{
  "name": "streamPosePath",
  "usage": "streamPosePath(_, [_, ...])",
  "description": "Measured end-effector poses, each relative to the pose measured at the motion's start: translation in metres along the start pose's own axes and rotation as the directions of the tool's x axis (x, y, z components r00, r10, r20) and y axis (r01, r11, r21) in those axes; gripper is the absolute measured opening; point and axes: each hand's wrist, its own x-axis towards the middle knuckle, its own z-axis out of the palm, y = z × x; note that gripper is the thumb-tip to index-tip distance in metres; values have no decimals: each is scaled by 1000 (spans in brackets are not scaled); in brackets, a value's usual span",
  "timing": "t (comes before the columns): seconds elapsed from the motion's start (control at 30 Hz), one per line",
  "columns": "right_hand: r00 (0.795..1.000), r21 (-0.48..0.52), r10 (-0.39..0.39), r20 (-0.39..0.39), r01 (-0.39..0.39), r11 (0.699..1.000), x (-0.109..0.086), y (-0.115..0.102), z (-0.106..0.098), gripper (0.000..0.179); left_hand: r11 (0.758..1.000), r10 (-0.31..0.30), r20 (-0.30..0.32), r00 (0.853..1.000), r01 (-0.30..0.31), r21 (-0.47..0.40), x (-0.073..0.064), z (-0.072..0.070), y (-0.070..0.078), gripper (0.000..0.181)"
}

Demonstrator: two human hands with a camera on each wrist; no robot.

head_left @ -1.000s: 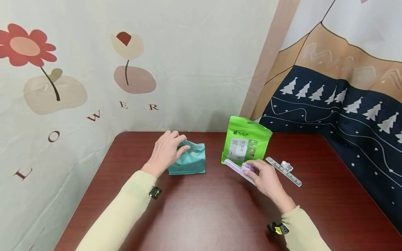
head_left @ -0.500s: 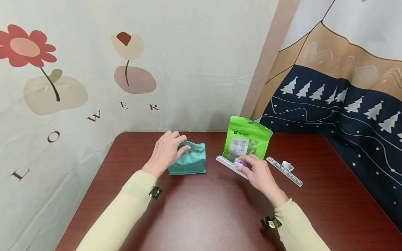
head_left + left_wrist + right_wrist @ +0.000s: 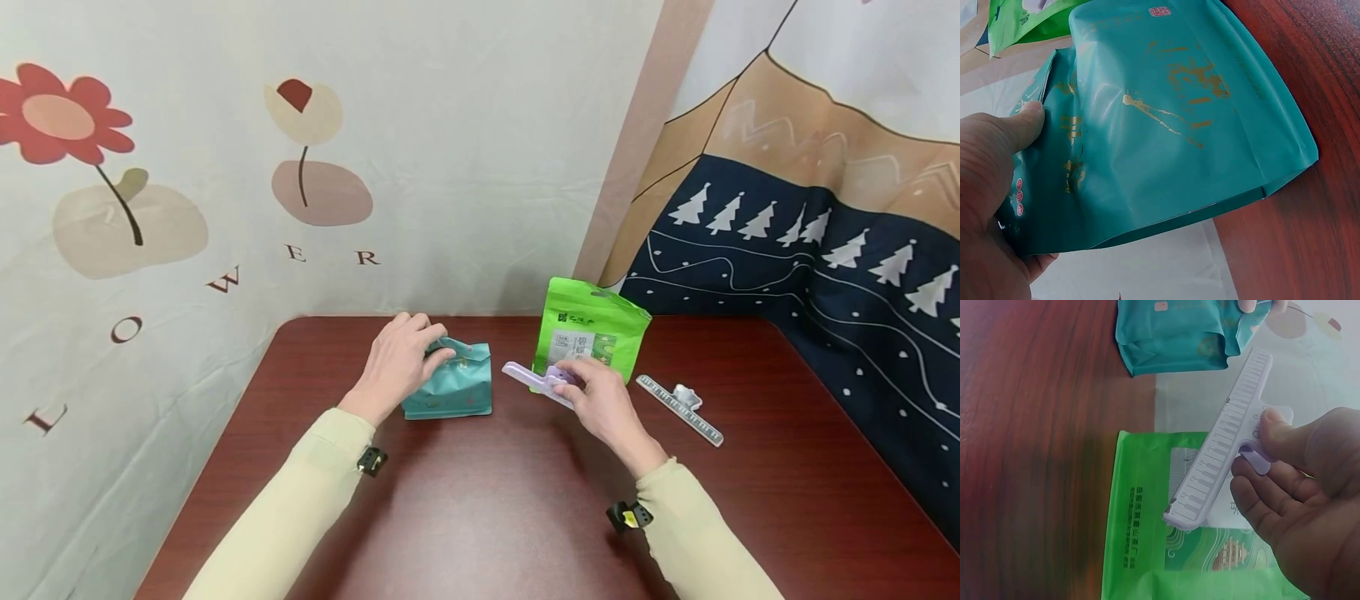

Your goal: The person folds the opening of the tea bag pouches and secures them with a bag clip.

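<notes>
Purple clip (image 3: 527,378) is in your right hand (image 3: 603,400), thumb and fingers pinched on its handle. Head view puts it between the two bags, bar angled across the lower left of the green bag (image 3: 592,321); can't tell if they touch. Your right wrist view gives you what head doesn't: piano-key markings (image 3: 1219,447) along the bar, thumb on the near lever, fingers below the other one. Can't tell from either whether the clip's mouth is apart.

Your left hand (image 3: 397,358) is clamped on the folded top of the teal bag (image 3: 453,387), which stands on the table (image 3: 480,517), left of the clip. Head hides most of that fold behind your hand; left wrist shows your thumb pressed on it, plus gold print (image 3: 1197,78) and a red seal mark (image 3: 1160,11) on the bag's face.

Clear clip (image 3: 681,408) lies on the table right of the green bag, seen in head only. Same for the navy cloth (image 3: 810,267) with white trees behind it.
</notes>
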Motion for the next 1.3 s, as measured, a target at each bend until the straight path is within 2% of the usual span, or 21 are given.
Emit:
streamPosePath(0.23, [1000, -1, -2, 23, 2, 1000, 8, -7, 4, 24, 1000, 5, 2, 1000, -5, -1, 0, -1, 0, 21])
streamPosePath(0.6, [1000, -12, 14, -10, -14, 1000, 20, -11, 13, 18, 1000, 27, -16, 1000, -27, 1, 2, -2, 2, 23])
streamPosePath(0.8, [999, -9, 38, 7, -38, 999, 25, -15, 16, 17, 999, 39, -31, 999, -38, 7, 2, -2, 2, 24])
streamPosePath(1.3, [999, -16, 36, 8, -35, 999, 37, -24, 21, 13, 999, 38, -1, 999, -38, 8, 2, -5, 2, 22])
